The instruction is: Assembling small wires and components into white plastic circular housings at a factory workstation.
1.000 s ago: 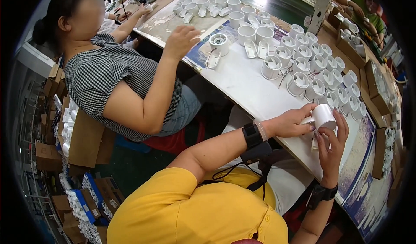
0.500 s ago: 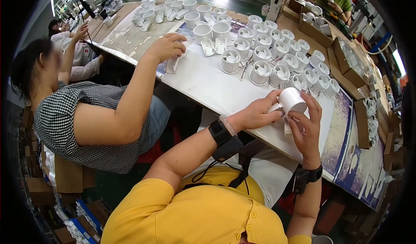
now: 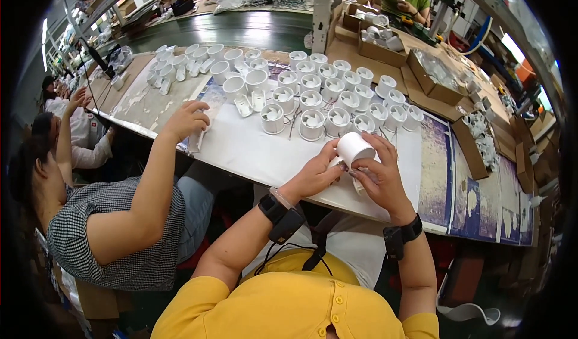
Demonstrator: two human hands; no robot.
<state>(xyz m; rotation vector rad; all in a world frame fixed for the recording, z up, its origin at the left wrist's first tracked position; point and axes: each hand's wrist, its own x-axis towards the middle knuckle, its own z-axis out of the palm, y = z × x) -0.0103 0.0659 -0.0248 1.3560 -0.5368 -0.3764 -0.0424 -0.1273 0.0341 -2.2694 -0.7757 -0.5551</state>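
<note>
Holding a white cup (image 3: pixel 355 148), tilted, above the near edge of the white sheet (image 3: pixel 253 151), with both hands. Curling the right hand (image 3: pixel 385 179) around the cup wall on the side toward the right end of the sheet, with thumb pressed to the lower part. Pinching with the left hand (image 3: pixel 314 175), between thumb and fingers, a short white part (image 3: pixel 340 161) against the cup on the side toward the left end of the sheet. Judging by the look of thin moulded plastic, likely light and stiff, slightly slippery on the glossy wall, and liable to crack or scuff under hard squeezing. Best gripped around the plain side wall, with light, even pressure; for the short part, best pinched across the body. For comparison, see the fan cups (image 3: pixel 313 120) on the far part of the sheet, with thin, easily snagged wires (image 3: pixel 293 126) among them. Hidden: interior of the held cup, and most fingertip contacts. Hard to make out: a second white piece (image 3: pixel 359 186) beneath the right hand, over the near edge of the sheet, largely covered. Impossible to tell: attached to the cup or loose.
</note>
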